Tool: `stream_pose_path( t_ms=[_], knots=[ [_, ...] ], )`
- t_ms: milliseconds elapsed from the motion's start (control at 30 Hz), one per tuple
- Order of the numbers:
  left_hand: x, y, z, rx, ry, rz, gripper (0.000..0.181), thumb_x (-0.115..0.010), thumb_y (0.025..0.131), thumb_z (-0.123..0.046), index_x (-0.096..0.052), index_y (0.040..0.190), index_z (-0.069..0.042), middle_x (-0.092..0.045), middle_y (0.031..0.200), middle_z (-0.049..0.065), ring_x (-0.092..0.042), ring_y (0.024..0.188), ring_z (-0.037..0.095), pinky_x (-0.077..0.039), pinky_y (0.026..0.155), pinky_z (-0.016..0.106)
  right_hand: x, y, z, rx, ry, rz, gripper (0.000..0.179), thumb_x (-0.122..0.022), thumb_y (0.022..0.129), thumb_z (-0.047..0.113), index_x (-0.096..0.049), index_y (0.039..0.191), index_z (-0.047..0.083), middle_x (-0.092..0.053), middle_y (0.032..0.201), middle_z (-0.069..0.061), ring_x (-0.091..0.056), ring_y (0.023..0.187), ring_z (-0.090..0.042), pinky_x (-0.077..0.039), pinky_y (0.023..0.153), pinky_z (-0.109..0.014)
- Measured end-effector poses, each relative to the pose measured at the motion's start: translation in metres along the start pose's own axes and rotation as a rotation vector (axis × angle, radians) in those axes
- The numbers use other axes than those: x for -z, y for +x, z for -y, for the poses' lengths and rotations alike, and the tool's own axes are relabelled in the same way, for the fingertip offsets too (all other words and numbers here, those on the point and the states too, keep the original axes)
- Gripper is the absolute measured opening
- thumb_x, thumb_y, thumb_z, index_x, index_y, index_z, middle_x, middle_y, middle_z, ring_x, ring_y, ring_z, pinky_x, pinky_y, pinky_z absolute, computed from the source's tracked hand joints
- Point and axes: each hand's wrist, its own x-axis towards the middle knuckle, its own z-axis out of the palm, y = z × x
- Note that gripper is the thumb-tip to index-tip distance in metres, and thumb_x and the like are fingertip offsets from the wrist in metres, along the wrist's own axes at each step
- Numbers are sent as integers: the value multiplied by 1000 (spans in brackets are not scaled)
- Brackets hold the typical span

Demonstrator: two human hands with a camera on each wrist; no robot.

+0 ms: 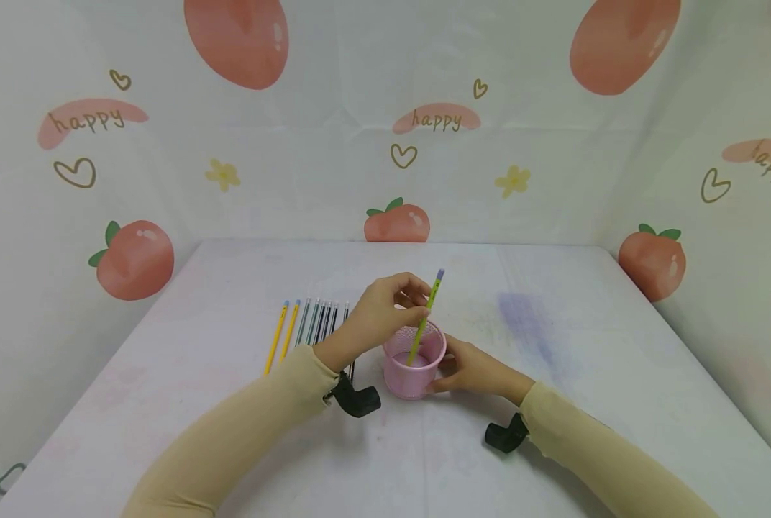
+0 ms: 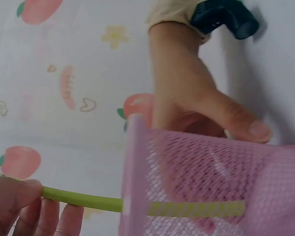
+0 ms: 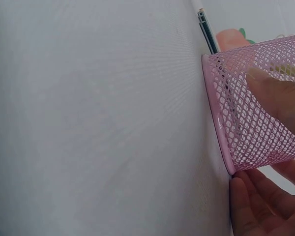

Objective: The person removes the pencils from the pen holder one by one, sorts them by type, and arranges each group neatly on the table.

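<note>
A pink mesh pencil cup stands upright on the table. My left hand is above its rim, pinching a yellow-green pencil near the purple-tipped upper end. The pencil leans, its lower part inside the cup, and shows through the mesh in the left wrist view. My right hand holds the cup from the right, thumb on the near side and fingers round the other; in the right wrist view its fingertips lie low by the cup's base.
Left of the cup lie two yellow pencils and several dark and grey pencils in a row, partly behind my left arm. A purple stain marks the white tabletop at right. A fruit-patterned cloth hangs around the table.
</note>
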Motion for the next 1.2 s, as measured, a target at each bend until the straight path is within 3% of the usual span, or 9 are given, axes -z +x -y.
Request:
stream_pose_path(
  t_ms=[233, 367, 533, 867, 1200],
  knots=[
    [21, 3, -8, -72, -168, -127, 22, -67, 87, 3, -60, 108, 2, -62, 97, 14, -65, 85, 17, -60, 74, 32, -1, 1, -3, 4, -16, -4, 77, -82, 76, 17, -41, 139, 0, -57, 132, -16, -58, 119, -32, -49, 101, -40],
    [36, 4, -15, -74, -302, -170, 25, -65, 87, 6, -57, 111, 6, -58, 96, 11, -64, 82, 15, -60, 76, 37, 0, 1, -1, -1, -18, -7, 75, -82, 76, 18, -43, 138, 2, -57, 132, -15, -59, 118, -32, -49, 100, -40],
    [57, 4, -20, -75, -384, -228, 28, -63, 88, 8, -54, 114, 8, -56, 94, 7, -64, 80, 12, -60, 78, 39, 0, 1, -2, 4, -27, -10, 76, -83, 76, 18, -42, 138, 1, -57, 132, -16, -59, 117, -32, -50, 99, -40],
    [98, 5, -7, 23, -357, -316, 36, -63, 89, 5, -53, 124, 0, -54, 95, 5, -63, 80, 12, -59, 79, 35, -1, 1, -2, 12, -19, -9, 77, -82, 76, 15, -41, 139, 1, -56, 131, -16, -58, 116, -31, -49, 96, -27],
    [134, 0, 17, 144, -260, -359, 53, -63, 91, 0, -45, 140, -9, -53, 99, 4, -63, 84, 11, -59, 77, 28, -2, 0, -1, 26, -16, -4, 79, -82, 77, 14, -38, 141, 1, -55, 133, -16, -57, 119, -30, -48, 102, -37]
  ],
)
